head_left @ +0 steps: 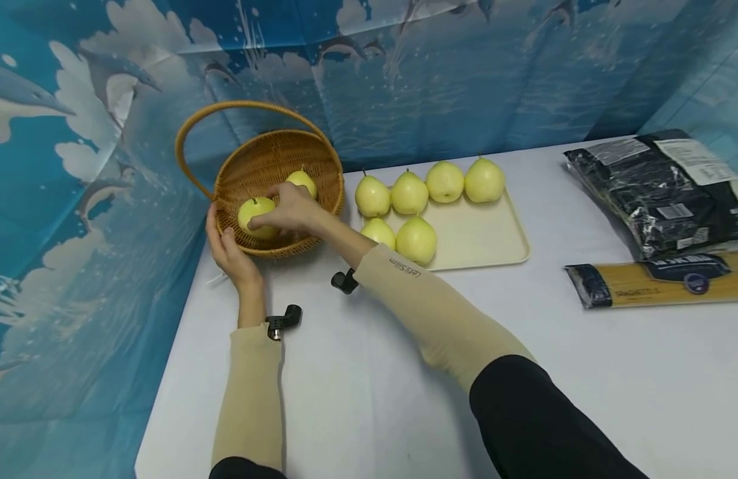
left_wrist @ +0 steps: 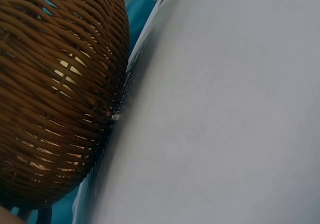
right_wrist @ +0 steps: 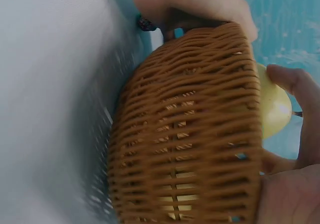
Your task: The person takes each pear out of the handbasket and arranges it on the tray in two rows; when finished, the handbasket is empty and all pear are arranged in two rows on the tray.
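A brown wicker basket [head_left: 249, 163] with a tall hooped handle stands at the back left, its opening tipped toward me. My left hand [head_left: 231, 256] grips its left rim, thumb along the edge. Inside the basket, my right hand [head_left: 294, 211] holds a yellow-green pear [head_left: 252, 211] near the front wall. Behind that hand lies a second pear [head_left: 302, 177], partly covered by it. In the right wrist view the thumb and fingers curl about the pear [right_wrist: 276, 107] just past the rim. The left wrist view shows mostly the basket's woven side [left_wrist: 60, 84].
Right of the basket, a cream tray [head_left: 489, 233] carries several pears [head_left: 417, 239], some hidden by the right forearm. Farther right lie a black plastic package [head_left: 656, 193] and a spaghetti pack [head_left: 668, 283]. A blue ocean-print curtain [head_left: 441, 100] hangs behind the white table [head_left: 345, 372].
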{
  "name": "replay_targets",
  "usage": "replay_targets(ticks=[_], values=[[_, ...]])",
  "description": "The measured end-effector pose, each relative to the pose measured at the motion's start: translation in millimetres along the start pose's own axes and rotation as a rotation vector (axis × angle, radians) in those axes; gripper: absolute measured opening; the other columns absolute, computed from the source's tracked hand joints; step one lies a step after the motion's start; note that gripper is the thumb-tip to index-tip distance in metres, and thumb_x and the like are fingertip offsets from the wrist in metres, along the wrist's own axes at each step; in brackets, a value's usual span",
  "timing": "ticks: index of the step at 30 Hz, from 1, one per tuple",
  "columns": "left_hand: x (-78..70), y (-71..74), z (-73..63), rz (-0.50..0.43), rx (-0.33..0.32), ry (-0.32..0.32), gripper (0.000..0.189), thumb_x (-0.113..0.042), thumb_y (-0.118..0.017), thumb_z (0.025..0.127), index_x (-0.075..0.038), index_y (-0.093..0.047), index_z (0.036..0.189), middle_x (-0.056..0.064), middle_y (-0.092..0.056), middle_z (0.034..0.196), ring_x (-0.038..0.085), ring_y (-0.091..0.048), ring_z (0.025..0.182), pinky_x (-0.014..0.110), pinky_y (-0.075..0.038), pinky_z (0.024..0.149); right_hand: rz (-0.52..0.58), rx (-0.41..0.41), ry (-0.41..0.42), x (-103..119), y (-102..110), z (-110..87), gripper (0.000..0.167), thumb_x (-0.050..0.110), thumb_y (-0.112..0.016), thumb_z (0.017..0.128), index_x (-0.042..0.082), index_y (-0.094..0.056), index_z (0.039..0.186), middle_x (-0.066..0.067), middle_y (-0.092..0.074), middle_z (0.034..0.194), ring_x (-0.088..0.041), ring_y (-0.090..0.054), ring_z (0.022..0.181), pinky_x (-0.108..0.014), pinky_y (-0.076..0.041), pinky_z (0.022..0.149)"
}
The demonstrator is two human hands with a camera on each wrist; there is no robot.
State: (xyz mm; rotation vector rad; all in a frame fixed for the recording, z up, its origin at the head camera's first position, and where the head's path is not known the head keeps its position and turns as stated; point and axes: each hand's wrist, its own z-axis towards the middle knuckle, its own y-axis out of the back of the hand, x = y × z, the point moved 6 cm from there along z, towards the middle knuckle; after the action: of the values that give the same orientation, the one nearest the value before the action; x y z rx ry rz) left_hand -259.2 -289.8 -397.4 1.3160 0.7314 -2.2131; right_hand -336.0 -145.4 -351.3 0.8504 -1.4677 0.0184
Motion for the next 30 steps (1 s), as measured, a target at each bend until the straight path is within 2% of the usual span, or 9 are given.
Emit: replay_targets(ticks=[5,11,14,18,21,25,30], values=[[1.2,-0.5,-0.2,0.01,-0.001,0.002,0.056,-0.004,-0.038,0.099,-0.002,-0.052,0.153,0.011,-0.053,0.159,0.011,-0.042,0.149,0.024,-0.028,0.125,0.051,-0.033,0.075,2,15,-18.5,0.077,0.042,-0.084,0.087,0.008,-0.055,0.15,-0.012,-0.069,0.127,-0.025,-0.078,0.088,-0.033,-0.064,0.077],[2.2,-3.6,-1.9,0.019,0.014,0.004,0.056,-0.005,-0.038,0.099,-0.003,-0.052,0.154,0.009,-0.053,0.159,0.012,-0.041,0.15,0.025,-0.028,0.126,0.071,-0.05,0.089,4,33,-40.5,0.075,0.043,-0.084,0.087,0.011,-0.056,0.149,-0.011,-0.068,0.126,-0.017,-0.075,0.089,-0.036,-0.065,0.078],[2.1,-3.9,-1.5,0.016,0.011,-0.002,0.056,-0.005,-0.038,0.1,-0.003,-0.052,0.153,0.01,-0.053,0.159,0.014,-0.042,0.151,0.026,-0.029,0.125,0.048,-0.069,0.095,4,40,-50.7,0.076,0.046,-0.083,0.087,0.012,-0.056,0.149,-0.009,-0.07,0.124,-0.016,-0.075,0.087,-0.033,-0.064,0.077],[1.2,-2.0,-0.5,0.014,0.015,-0.004,0.056,-0.005,-0.038,0.1,-0.003,-0.052,0.153,0.011,-0.052,0.159,0.015,-0.042,0.151,0.025,-0.029,0.125,-0.018,-0.102,0.104,1,46,-64.3,0.076,0.05,-0.081,0.087,0.014,-0.056,0.15,-0.004,-0.072,0.12,-0.011,-0.073,0.093,-0.027,-0.059,0.08],[0.9,0.1,0.4,0.018,0.019,-0.004,0.055,-0.004,-0.038,0.1,-0.003,-0.052,0.153,0.011,-0.052,0.159,0.016,-0.042,0.151,0.027,-0.03,0.125,-0.069,-0.128,0.12,-2,50,-75.0,0.075,0.053,-0.08,0.087,0.015,-0.059,0.148,0.0,-0.072,0.118,-0.01,-0.069,0.098,-0.028,-0.056,0.084],[0.8,-0.6,0.5,0.015,0.024,0.006,0.055,-0.005,-0.037,0.1,-0.003,-0.052,0.154,0.01,-0.052,0.159,0.017,-0.042,0.151,0.028,-0.031,0.126,-0.075,-0.156,0.145,-10,60,-93.7,0.069,0.053,-0.079,0.088,0.017,-0.063,0.144,0.001,-0.071,0.116,-0.012,-0.067,0.1,-0.03,-0.056,0.084],[-4.3,-1.1,-1.7,0.0,0.022,-0.002,0.055,-0.003,-0.038,0.1,-0.001,-0.052,0.153,0.013,-0.051,0.159,0.019,-0.042,0.151,0.03,-0.031,0.126,0.061,-0.206,0.163,-18,83,-119.5,0.065,0.047,-0.079,0.091,0.015,-0.061,0.145,-0.003,-0.073,0.121,-0.012,-0.071,0.103,-0.029,-0.06,0.083]])
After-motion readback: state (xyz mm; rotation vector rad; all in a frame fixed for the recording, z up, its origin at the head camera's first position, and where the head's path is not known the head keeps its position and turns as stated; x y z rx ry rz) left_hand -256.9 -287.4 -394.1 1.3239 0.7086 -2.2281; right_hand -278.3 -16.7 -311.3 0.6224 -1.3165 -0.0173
